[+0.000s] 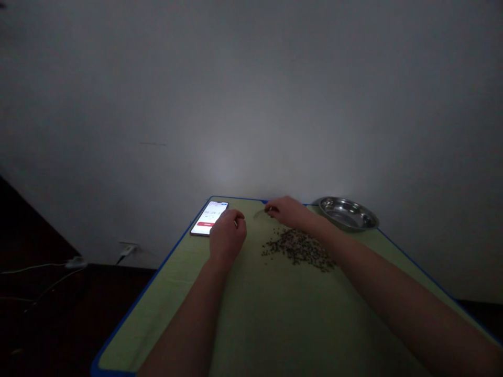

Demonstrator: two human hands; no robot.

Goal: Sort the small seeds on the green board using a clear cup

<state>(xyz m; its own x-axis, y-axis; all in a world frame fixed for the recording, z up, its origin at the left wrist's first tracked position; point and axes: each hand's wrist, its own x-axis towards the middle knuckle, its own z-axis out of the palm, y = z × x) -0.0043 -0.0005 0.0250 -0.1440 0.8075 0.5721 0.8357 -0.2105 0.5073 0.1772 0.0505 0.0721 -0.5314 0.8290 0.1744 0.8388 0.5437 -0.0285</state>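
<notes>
My left hand [227, 235] rests on the green table [251, 314] with its fingers curled closed, right beside a lit phone [209, 217]; I cannot make out anything in it. My right hand [288, 211] reaches to the far edge of the table and pinches a small pale thing, perhaps a spoon [260, 213], whose shape is dim. A loose pile of small dark seeds or beans [298, 247] lies on the table just under my right wrist.
A shallow steel bowl [348, 213] stands at the far right corner of the table. The table has a blue rim and stands against a plain wall. A socket and cables [128, 250] lie on the dark floor at the left.
</notes>
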